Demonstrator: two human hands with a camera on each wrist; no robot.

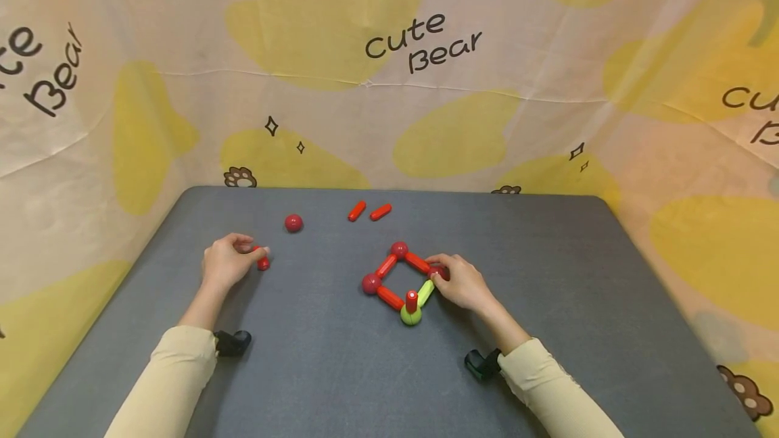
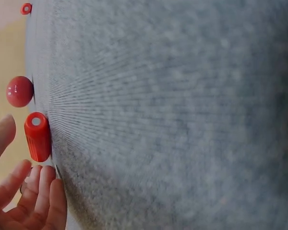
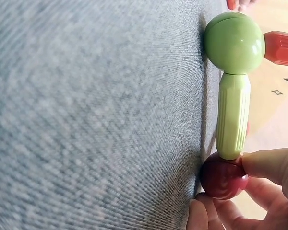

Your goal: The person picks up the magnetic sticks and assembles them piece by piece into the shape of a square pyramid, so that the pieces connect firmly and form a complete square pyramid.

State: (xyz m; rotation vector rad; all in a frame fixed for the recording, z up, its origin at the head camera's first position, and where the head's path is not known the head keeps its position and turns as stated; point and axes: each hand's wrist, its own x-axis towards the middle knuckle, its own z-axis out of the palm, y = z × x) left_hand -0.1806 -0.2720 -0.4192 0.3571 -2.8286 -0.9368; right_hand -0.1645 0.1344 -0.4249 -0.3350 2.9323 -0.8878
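My left hand (image 1: 228, 262) is at a red magnetic rod (image 1: 263, 263) on the left of the table. In the left wrist view the thumb and fingers stand apart on either side of the red rod (image 2: 38, 137). My right hand (image 1: 465, 282) pinches the dark red ball (image 3: 224, 176) at the right corner of a four-sided frame. That frame joins red balls (image 1: 371, 283), red rods (image 1: 390, 298), a light green rod (image 3: 233, 115) and a green ball (image 3: 235, 43). From the green ball a red rod (image 1: 412, 301) stands upright.
A loose red ball (image 1: 293, 223) lies beyond my left hand. Two loose red rods, one on the left (image 1: 357, 211) and one on the right (image 1: 381, 212), lie near the table's back edge. A patterned cloth (image 1: 328, 107) hangs behind the grey table (image 1: 316, 370).
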